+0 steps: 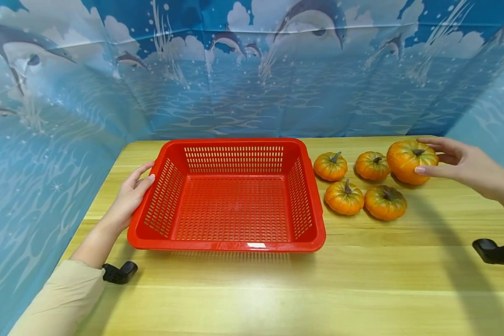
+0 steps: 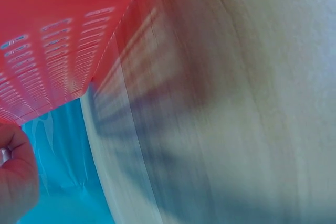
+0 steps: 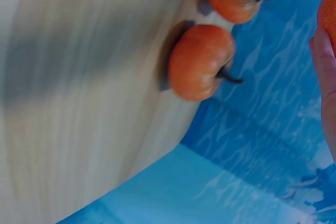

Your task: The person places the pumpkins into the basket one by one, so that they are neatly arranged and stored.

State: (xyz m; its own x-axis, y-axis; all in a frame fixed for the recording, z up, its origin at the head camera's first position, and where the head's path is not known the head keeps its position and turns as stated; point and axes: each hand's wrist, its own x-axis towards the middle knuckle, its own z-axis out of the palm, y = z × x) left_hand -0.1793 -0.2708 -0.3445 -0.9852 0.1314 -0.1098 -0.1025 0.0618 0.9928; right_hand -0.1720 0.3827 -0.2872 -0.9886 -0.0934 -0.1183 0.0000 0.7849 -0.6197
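Note:
A red perforated plastic basket (image 1: 227,245) stands on the table with nothing inside it. My left hand (image 1: 128,198) grips its left rim, thumb on top; in the left wrist view part of that hand (image 2: 17,174) shows beside the basket wall (image 2: 63,30). At the far right my right hand (image 1: 472,165) holds an orange pumpkin (image 1: 405,161) between thumb and fingers. It appears raised off the table in the right wrist view, where only an edge of the pumpkin (image 3: 329,17) shows. Several smaller pumpkins (image 1: 385,203) sit between the basket and my right hand.
The light wooden table (image 1: 252,289) ends at a blue curtain (image 1: 243,102) printed with dolphins, which also hangs along both sides. A black wrist mount (image 1: 119,273) sits on the left forearm, another mount (image 1: 493,252) on the right.

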